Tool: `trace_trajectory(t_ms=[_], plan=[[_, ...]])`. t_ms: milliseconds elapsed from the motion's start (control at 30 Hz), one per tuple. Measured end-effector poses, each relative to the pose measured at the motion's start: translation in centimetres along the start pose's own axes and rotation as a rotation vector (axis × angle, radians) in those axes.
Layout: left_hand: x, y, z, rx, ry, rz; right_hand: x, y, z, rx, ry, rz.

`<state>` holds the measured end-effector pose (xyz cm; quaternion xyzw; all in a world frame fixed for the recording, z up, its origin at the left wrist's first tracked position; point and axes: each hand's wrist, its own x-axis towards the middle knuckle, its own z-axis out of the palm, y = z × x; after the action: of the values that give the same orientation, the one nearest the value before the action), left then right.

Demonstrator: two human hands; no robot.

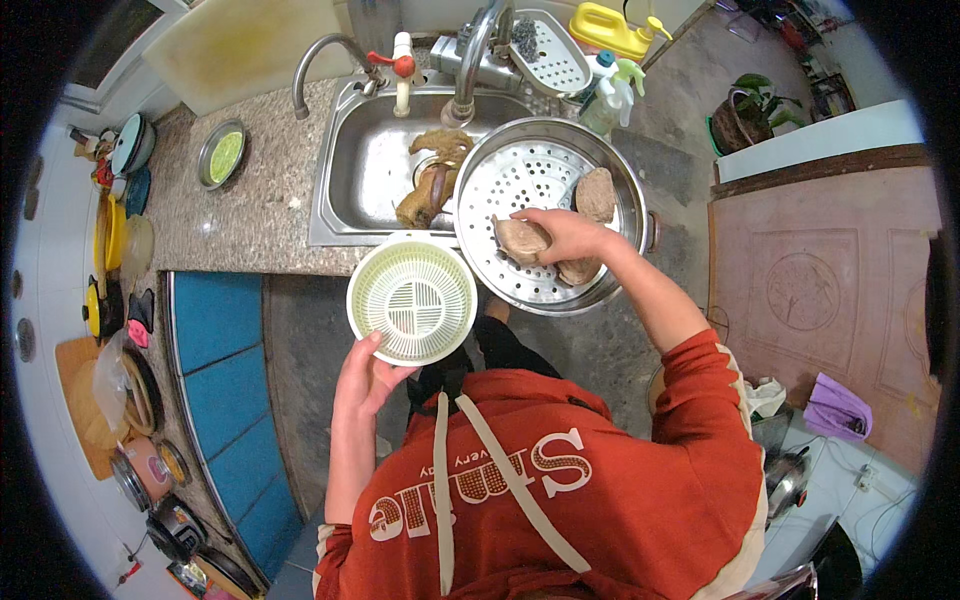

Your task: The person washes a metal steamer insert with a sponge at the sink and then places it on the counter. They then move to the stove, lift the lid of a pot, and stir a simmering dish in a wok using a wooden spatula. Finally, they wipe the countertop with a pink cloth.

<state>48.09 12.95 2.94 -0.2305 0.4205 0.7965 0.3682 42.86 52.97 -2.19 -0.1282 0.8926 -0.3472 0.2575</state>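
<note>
My left hand (373, 371) grips the near-left rim of a pale green plastic colander (415, 298), which holds nothing. The colander is level, just in front of the sink. My right hand (568, 236) has its fingers and thumb around a greyish-brown chunk of food (520, 240), low over a round stainless steel steamer tray (495, 195) with holes. Whether that chunk touches the tray I cannot tell. A similar chunk (595, 196) lies near the tray's right side. Another piece (578, 271) is partly hidden beneath my right hand and wrist.
The steel sink (360, 165) holds a brown, rough-skinned piece (420, 204) and brown scraps (441, 144) around the drain. Two curved taps (330, 41) overhang it. A metal bowl of green contents (223, 154) stands left on the granite counter (277, 202). Spray bottles (611, 94) stand behind the steamer.
</note>
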Motion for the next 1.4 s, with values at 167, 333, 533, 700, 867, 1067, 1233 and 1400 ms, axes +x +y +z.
trace_trajectory(t_ms=[167,333,533,700,867,1067,1233,1400], plan=[[1.6,2.3,0.7,0.003,-0.042,-0.026,0.4,1.7,-0.3,0.361,-0.01,0.011],[2.9,4.4,0.4,0.017,-0.09,-0.035,-0.2,0.0,-1.1,1.407,-0.011,0.063],[4.1,6.3,0.7,0.102,-0.124,-0.061,0.2,0.2,2.2,1.761,0.136,-0.097],[4.3,7.0,1.3,0.161,-0.12,-0.064,0.4,-4.4,1.4,1.647,0.204,0.02],[3.8,7.6,2.5,0.224,-0.088,-0.078,-0.1,-6.4,0.4,1.583,0.218,0.013],[4.5,7.3,2.3,0.267,-0.205,-0.09,2.1,-10.8,-2.6,0.851,0.168,-0.029],[5.0,6.5,1.8,0.266,-0.237,-0.085,4.4,-14.9,-2.7,0.035,0.151,-0.201],[4.7,5.9,1.7,0.239,-0.273,-0.136,5.8,-16.3,0.1,-0.018,0.348,-0.11]])
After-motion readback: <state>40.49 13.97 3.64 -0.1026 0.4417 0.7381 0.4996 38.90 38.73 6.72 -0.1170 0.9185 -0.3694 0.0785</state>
